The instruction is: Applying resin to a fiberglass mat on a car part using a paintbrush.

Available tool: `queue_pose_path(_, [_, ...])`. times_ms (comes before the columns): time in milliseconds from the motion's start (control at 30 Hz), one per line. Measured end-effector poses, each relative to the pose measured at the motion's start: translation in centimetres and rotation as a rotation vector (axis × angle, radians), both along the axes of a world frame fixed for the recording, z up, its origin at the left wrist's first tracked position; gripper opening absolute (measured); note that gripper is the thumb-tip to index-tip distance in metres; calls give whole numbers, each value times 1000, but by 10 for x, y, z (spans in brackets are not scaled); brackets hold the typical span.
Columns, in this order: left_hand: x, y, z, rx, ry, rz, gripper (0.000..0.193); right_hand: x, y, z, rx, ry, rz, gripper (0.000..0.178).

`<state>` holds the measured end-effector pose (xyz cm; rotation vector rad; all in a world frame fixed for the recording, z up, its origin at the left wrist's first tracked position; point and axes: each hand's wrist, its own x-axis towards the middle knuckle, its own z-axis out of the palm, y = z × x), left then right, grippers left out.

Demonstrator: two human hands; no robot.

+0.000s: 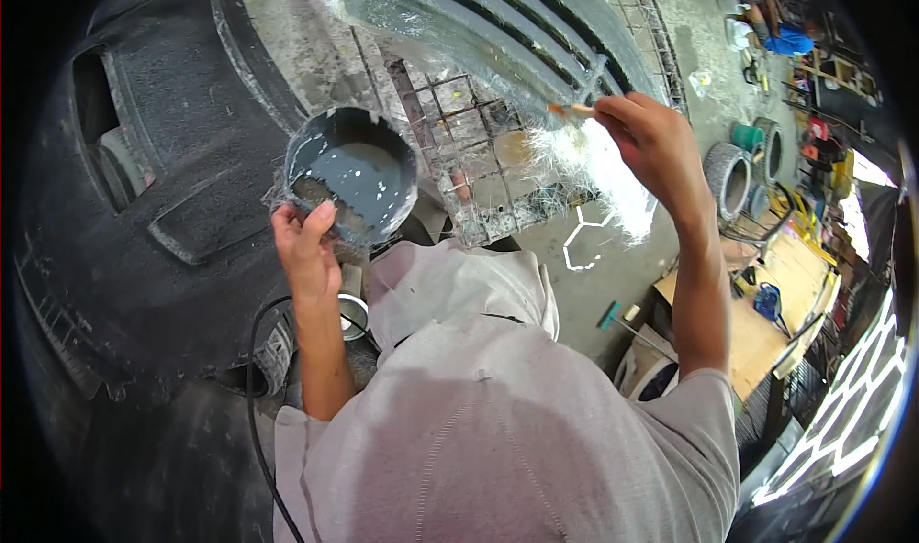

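Observation:
My left hand [308,242] grips the near rim of a round tub [402,179], its thumb over the edge. Grey liquid with white flecks lies inside the tilted tub. My right hand [656,146] is closed round the handle of a brush [572,110]. The bristle end reaches the lower edge of a grey, slatted moulded panel [459,41]. Loose white glass fibres [598,175] fray out from that edge, beneath my right hand. A rusty wire-mesh rack [479,127] carries the panel.
A dark car body [182,132] stands close on the left. To the right are tyres [728,179], a green bucket [748,138] and a wooden board [790,299]. A black cable [253,390] runs past my left arm. Another person in blue [787,41] is at the far right.

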<state>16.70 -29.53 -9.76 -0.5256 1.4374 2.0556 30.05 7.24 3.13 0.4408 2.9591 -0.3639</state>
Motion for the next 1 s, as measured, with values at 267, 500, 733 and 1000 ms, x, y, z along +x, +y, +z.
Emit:
queue_pose_path(267, [-19,-48,-17,-31,32,-32,50,-167,-11,-27,33,-67,375,8])
queue_pose_path(500, [-18,-71,-20,-51,-10,14,51,-209,-43,-10,2,189,382,10])
queue_pose_path(733, [-34,-67,-18,-84,-22,-61,55,-112,-26,-50,-84,318,175,30])
queue_pose_path(1000, [-52,-44,-24,-67,-27,-176,54,11,-20,-49,-94,213,-122,34])
